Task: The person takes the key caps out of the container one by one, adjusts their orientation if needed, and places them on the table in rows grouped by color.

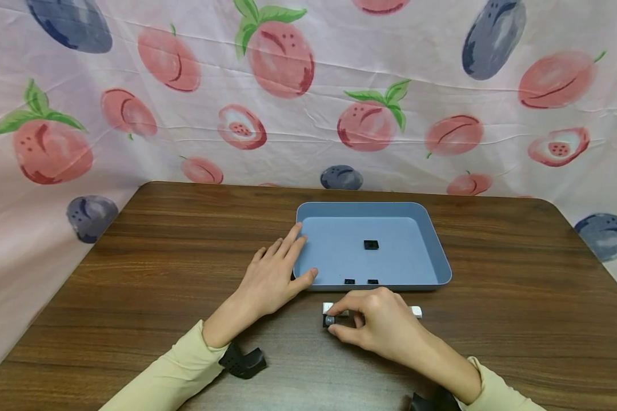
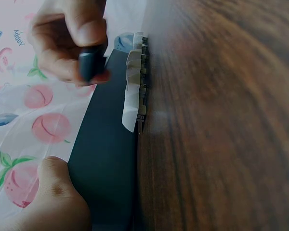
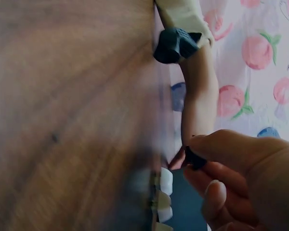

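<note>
My left hand (image 1: 271,281) rests with spread, fairly straight fingers on the left side of a blue tray (image 1: 444,268). Between the thumb and fingertips of my right hand (image 1: 383,322) is a small dark piece (image 1: 330,321), pinched just in front of the tray; it shows as a dark block (image 2: 90,63) in the left wrist view and at the fingertips in the right wrist view (image 3: 195,159). White pieces (image 1: 416,311) stand in a row along the tray's front edge, partly hidden by my right hand; the left wrist view shows several white pieces (image 2: 131,108) with dark parts.
Inside the tray lie a black square piece (image 1: 371,245) and two smaller black pieces (image 1: 349,281) near its front wall. The brown wooden table (image 1: 195,228) runs around the tray, with a fruit-print cloth (image 1: 288,142) behind. Black wrist mounts (image 1: 244,362) are on both forearms.
</note>
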